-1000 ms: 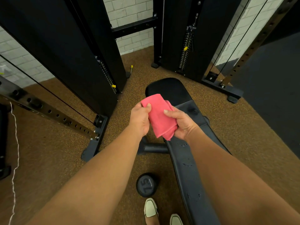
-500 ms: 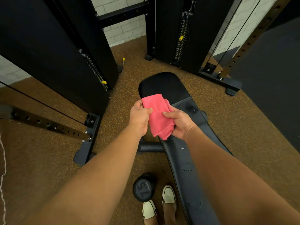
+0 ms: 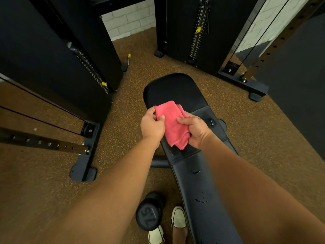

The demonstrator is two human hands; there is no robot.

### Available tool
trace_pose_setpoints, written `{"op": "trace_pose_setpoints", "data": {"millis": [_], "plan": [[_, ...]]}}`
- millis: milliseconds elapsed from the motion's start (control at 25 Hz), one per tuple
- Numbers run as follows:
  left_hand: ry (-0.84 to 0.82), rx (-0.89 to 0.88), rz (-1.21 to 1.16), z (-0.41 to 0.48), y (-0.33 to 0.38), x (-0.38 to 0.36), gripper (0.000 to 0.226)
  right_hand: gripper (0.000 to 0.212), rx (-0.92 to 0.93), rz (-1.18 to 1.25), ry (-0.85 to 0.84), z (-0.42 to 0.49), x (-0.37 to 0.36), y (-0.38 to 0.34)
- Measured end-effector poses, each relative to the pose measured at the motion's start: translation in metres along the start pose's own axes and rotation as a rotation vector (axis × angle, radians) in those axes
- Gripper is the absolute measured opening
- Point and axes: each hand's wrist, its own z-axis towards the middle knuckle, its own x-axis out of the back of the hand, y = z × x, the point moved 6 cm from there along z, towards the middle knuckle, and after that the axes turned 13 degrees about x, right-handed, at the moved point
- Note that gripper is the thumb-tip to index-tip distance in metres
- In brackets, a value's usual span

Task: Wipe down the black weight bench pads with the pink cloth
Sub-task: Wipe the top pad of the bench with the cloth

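Brown speckled floor fills this gym room, and a white brick wall shows at the far end. On the left, a rack post with a row of holes slants across the view. Past it stands a black weight stack with a yellow pin.

Near the middle, the left hand has its grip closed on the pink cloth, with the thumb pinching the cloth's left edge. Low down by the person's feet sits a round dumbbell marked 15. Two pale shoes are just beside it.

The cloth is folded and held up in the air over the weight bench, above the spot where its two pads meet. The cloth's long way runs from its far top end down toward the person, and the loose end hangs at the bottom.

The right hand has its grip closed on the cloth's right side, with the fingers curled round it.

The bench's long way runs from the person's feet out toward the wall, leaning a little left. Its short pad is at the far end. Its long pad is near and has small marks on it.

On the right stands a second weight stack.
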Motion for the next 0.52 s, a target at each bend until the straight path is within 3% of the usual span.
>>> {"op": "trace_pose_setpoints", "data": {"millis": [320,520], "plan": [[0.082,-0.158,0.163,0.028,0.001,-0.022,0.045,0.033,0.09,-0.024,0.078,0.045,0.017,-0.015],[0.064,-0.342,0.499,0.032,-0.006,-0.04,0.044,0.039,0.17,-0.227,0.202,0.063,0.026,-0.036]]}}
